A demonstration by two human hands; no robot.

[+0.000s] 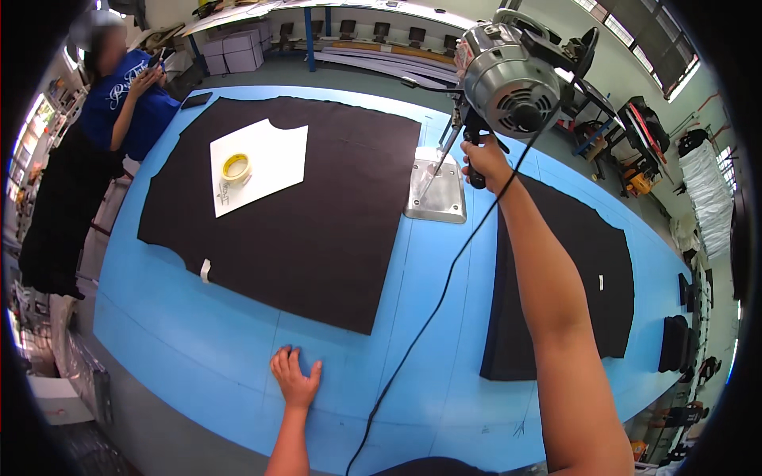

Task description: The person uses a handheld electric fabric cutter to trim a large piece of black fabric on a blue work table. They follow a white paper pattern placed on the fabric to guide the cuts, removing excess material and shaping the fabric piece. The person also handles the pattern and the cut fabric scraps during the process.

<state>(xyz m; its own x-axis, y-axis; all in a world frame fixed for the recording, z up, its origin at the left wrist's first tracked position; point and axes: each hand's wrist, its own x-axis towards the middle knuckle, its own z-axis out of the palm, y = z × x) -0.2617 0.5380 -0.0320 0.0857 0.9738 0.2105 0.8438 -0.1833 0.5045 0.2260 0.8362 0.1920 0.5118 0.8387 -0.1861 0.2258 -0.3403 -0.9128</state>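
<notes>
My right hand (486, 163) grips the black handle (475, 176) of a silver electric cloth cutter (506, 75), whose metal baseplate (435, 205) rests on the blue table (198, 317) between two black fabric stacks. My left hand (295, 379) rests on the bare blue surface below the larger black fabric stack (325, 238), fingers apart and empty. On that stack are a white paper pattern (270, 178), a yellow tape roll (236, 166) and a small white strip (205, 271). A second black stack (579, 254) lies under my right forearm.
A person in a blue shirt (139, 119) stands at the table's left edge holding a phone. A dark phone (196, 101) lies at the back corner. A black cable (436, 309) runs across the table from the cutter. Dark folded items (673, 343) sit at the right edge. A shelved bench stands behind.
</notes>
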